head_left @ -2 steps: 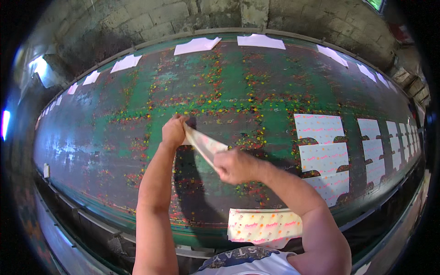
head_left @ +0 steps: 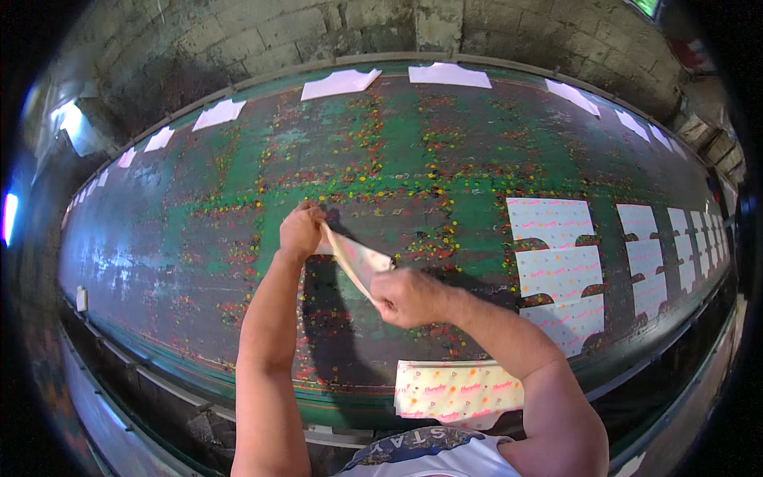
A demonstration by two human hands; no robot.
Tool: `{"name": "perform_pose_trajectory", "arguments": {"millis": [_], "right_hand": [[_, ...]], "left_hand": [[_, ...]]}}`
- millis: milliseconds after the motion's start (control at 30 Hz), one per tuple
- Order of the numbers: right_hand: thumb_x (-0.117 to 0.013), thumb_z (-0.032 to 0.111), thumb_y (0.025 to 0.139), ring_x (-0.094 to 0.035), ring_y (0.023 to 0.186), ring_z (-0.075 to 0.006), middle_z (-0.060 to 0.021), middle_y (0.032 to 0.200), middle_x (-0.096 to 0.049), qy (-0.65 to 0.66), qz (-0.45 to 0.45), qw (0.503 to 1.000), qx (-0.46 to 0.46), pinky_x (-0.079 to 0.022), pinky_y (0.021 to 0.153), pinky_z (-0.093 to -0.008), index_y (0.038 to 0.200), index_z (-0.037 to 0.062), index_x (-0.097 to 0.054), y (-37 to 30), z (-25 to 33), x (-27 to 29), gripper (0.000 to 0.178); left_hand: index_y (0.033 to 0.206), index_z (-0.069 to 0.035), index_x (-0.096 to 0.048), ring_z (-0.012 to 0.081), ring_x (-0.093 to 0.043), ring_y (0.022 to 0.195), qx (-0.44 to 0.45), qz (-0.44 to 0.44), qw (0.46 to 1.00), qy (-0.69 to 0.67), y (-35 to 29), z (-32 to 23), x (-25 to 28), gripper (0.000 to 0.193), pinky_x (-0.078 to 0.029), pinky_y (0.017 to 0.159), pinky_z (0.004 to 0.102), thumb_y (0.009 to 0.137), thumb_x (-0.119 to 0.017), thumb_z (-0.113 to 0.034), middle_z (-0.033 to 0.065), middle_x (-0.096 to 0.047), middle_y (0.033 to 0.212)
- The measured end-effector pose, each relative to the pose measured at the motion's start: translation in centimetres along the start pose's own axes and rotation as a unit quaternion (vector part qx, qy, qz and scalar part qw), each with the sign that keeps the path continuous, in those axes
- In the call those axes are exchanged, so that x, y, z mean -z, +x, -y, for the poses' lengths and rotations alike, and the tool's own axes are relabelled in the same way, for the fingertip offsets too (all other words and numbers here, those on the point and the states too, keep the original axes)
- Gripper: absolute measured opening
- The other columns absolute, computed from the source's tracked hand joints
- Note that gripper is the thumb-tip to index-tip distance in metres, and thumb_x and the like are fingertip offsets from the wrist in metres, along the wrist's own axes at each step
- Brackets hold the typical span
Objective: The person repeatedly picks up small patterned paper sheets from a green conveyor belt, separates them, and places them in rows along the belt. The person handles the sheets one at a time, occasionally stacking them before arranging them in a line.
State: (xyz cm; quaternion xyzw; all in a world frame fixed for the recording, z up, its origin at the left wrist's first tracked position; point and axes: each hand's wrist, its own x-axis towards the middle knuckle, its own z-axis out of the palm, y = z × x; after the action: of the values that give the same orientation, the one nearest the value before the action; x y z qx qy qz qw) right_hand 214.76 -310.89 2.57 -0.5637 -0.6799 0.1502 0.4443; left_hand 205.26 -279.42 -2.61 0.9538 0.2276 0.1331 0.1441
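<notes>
A cut piece of pale printed fabric (head_left: 364,261) is stretched aslant between my hands, over the middle of a long paint-speckled green and dark table (head_left: 199,294). My left hand (head_left: 302,230) pinches its far left end, down close to the tabletop. At the lower right end, my right hand (head_left: 413,297) is closed on the cloth's edge. Part of the piece hangs folded between the two hands, so its full shape is hidden. Nearer me, a folded stack of cream fabric (head_left: 457,391) with pink and orange prints lies at the table's front edge, partly behind my right forearm.
Printed cut fabric pieces (head_left: 560,272) lie flat in columns along the right side. Plain white cut pieces (head_left: 340,83) are spaced along the far edge. A block wall (head_left: 358,36) rises behind the table. A small whitish object (head_left: 81,298) sits at the left front edge.
My right hand has come slightly nearer me with its end of the fabric, and the loose flap has shifted a little. My left hand stays nearly in place.
</notes>
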Motion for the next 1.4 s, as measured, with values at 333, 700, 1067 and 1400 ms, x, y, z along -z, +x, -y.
{"name": "perform_pose_trajectory", "arguments": {"millis": [333, 700, 1067, 1400], "right_hand": [[-0.073, 0.001, 0.091, -0.065, 0.075, -0.0179, -0.0073, 0.088, -0.066, 0.083, -0.150, 0.939, -0.299, -0.056, 0.072, -0.0354, 0.124, 0.0024, -0.071, -13.3, 13.0, -1.0, 0.033], [-0.080, 0.008, 0.090, -0.064, 0.129, -0.0389, -0.0198, 0.140, -0.064, -0.050, -0.151, 0.978, -0.133, -0.052, 0.113, -0.0494, 0.155, 0.0060, -0.053, -17.5, 25.5, -2.6, 0.070], [-0.075, 0.035, 0.102, -0.073, 0.095, -0.0296, -0.0206, 0.100, -0.075, 0.097, -0.079, 0.945, -0.303, -0.056, 0.086, -0.0444, 0.124, 0.0027, -0.073, -27.1, 27.5, -2.2, 0.039], [-0.071, 0.011, 0.103, -0.069, 0.099, -0.0124, -0.0098, 0.105, -0.076, 0.162, -0.248, 0.846, -0.444, -0.058, 0.087, -0.0329, 0.118, -0.0022, -0.073, -46.1, 21.0, 16.1, 0.020]], "left_hand": [[0.099, -0.001, -0.079, 0.0198, -0.072, 0.104, -0.086, -0.042, 0.833, -0.546, -11.2, -9.4, 18.3, 0.008, -0.057, 0.092, 0.0336, 0.095, -0.082, -0.006, 0.0103, -0.076, 0.103], [0.106, -0.004, -0.075, 0.0327, -0.067, 0.064, -0.412, 0.032, 0.860, -0.298, -25.3, -26.3, 25.8, 0.016, -0.052, 0.058, 0.0416, 0.091, -0.076, 0.001, 0.0135, -0.067, 0.077], [0.104, -0.005, -0.066, 0.0100, -0.065, 0.079, -0.210, 0.058, 0.818, -0.532, -27.5, -31.2, 21.8, 0.020, -0.051, 0.071, 0.0281, 0.110, -0.066, -0.024, 0.0023, -0.069, 0.089], [0.136, 0.003, -0.063, 0.0128, -0.073, 0.099, 0.060, 0.152, 0.809, -0.564, -24.9, -42.7, -0.2, 0.053, -0.063, 0.090, 0.0314, 0.090, -0.089, -0.001, 0.0066, -0.074, 0.110]]}}
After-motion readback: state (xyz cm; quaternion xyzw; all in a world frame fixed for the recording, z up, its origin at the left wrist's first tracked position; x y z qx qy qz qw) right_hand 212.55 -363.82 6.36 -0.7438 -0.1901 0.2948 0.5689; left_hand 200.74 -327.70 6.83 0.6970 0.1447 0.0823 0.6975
